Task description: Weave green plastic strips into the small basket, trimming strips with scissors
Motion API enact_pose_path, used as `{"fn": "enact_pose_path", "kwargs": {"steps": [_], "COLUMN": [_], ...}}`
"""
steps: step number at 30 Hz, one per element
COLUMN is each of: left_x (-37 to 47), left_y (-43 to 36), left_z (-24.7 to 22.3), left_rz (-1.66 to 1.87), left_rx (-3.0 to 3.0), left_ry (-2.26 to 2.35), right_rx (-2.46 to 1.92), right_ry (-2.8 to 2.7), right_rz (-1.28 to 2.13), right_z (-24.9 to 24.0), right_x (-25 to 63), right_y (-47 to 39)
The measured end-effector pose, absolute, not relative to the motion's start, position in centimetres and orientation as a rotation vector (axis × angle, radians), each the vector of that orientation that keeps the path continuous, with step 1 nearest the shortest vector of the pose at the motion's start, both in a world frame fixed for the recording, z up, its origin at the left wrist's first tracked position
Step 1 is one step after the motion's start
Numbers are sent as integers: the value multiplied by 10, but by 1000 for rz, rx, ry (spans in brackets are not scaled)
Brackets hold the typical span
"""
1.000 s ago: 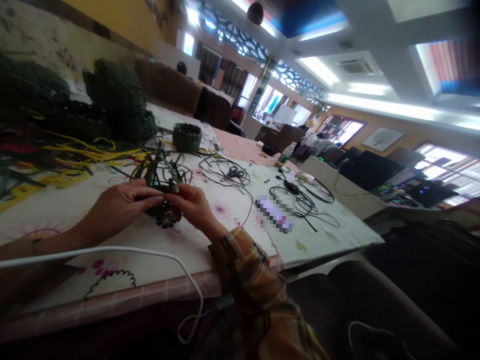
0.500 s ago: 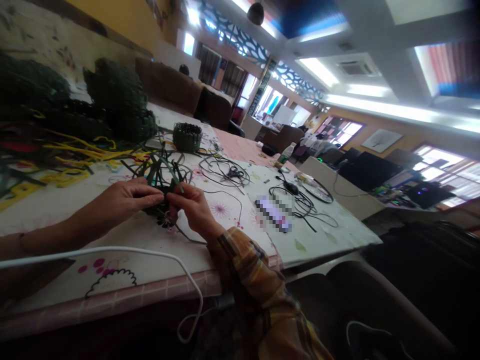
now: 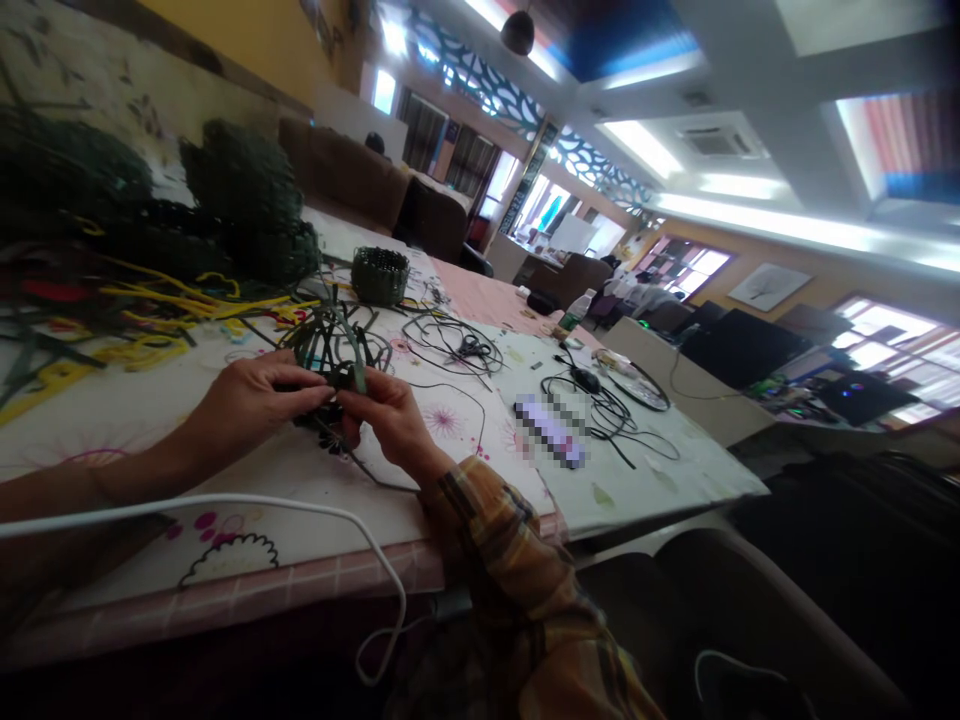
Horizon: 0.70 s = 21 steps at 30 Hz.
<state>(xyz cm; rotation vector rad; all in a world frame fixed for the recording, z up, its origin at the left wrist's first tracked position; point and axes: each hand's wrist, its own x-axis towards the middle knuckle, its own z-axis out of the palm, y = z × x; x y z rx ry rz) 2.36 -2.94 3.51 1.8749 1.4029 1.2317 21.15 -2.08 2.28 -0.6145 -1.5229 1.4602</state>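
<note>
Dark green strips form a partly woven piece [image 3: 330, 345] whose loose ends stick up and curve above my fingers. My left hand [image 3: 259, 400] pinches its near edge between thumb and forefinger. Right beside it, my right hand [image 3: 390, 415] grips the same piece, with the fingertips of both hands almost touching. A thin dark strand runs from under my right hand over the tablecloth. The lower part of the piece is mostly hidden by my fingers.
Behind stands a small woven green basket [image 3: 380, 275]. Yellow strips [image 3: 165, 300] and larger green bundles [image 3: 240, 190] lie left. Coiled dark strands [image 3: 454, 340], a purple patterned object [image 3: 550, 432] and a bottle [image 3: 576, 308] are to the right. A white cable [image 3: 300, 503] crosses in front.
The view has shifted slightly. The upright strips above my fingers have changed shape and now curve over more. Both hands keep their pinch on the piece.
</note>
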Motion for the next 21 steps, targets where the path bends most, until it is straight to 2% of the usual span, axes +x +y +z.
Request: {"fn": "enact_pose_path", "kwargs": {"steps": [5,18,21], "left_x": [27,31,32], "left_y": [-31,-28,-28], "left_z": [32,32,28], "left_rz": [1354,1280,1285], "left_rx": [1790,1808,1800], "left_ry": [1424,1397,1410], "right_rx": [-634,-825,-1050], "right_ry": [-1365,-1413,-1551], "right_rz": [1408,1381,1089], "right_z": [19,17,15], "right_x": [205,204,212], "right_y": [-22,-52,-70]}}
